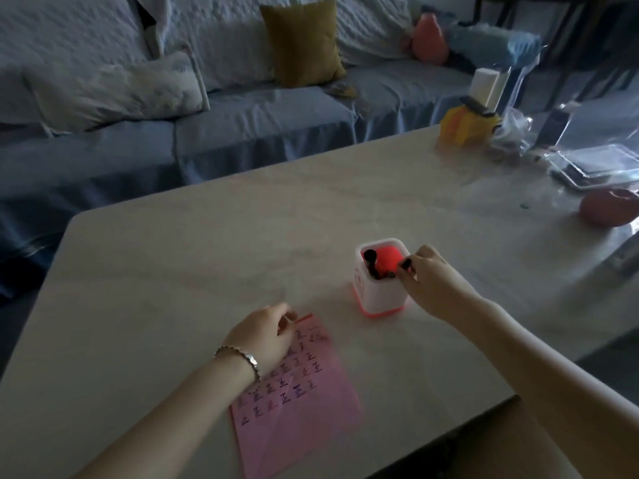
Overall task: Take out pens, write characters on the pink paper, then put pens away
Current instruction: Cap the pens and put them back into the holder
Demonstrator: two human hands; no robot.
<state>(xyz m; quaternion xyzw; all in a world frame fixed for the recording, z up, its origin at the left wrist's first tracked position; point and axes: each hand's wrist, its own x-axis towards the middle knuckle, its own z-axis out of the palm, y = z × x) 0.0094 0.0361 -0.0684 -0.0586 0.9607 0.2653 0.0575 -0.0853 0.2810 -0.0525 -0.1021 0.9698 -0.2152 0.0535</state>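
A pink paper with several rows of written characters lies on the table near its front edge. My left hand rests on the paper's upper left corner, fingers curled, pressing it down. A white pen holder with a red inside stands to the right of the paper. A dark pen stands upright in it. My right hand is at the holder's right rim, fingers pinched on the top of another dark pen that leans inside the holder.
The beige table stretches away to a blue sofa with cushions. At the far right stand a yellow box, clear plastic packaging and a pink round object.
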